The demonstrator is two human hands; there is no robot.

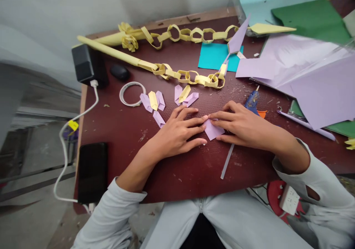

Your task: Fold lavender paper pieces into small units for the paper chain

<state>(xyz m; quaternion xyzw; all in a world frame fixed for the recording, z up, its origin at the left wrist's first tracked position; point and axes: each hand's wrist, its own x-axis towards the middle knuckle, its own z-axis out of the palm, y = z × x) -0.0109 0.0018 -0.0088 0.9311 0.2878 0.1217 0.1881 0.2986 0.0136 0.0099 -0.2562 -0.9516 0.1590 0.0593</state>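
Observation:
A small piece of purple paper (pixel 214 130) lies on the dark red table between my two hands. My left hand (pixel 181 130) reaches in from the left, fingertips pressing the paper's upper left edge. From the right, my right hand (pixel 235 125) has its fingers on the top and right side of the same piece. Both sets of fingertips meet at its upper corner. Just beyond my left hand are folded purple and yellow paper pieces, including a yellow one (pixel 153 100) and a purple one (pixel 159 119). Near my right hand is a blue glue gun (pixel 252 101).
Yellow paper chains (pixel 203 79) stretch across the back. A white tape roll (pixel 121 94), a power bank (pixel 83 64) and a phone (pixel 93 171) sit at left. Purple sheets (pixel 327 90) and green paper (pixel 313 18) lie right. A glue stick (pixel 227 162) is near the front edge.

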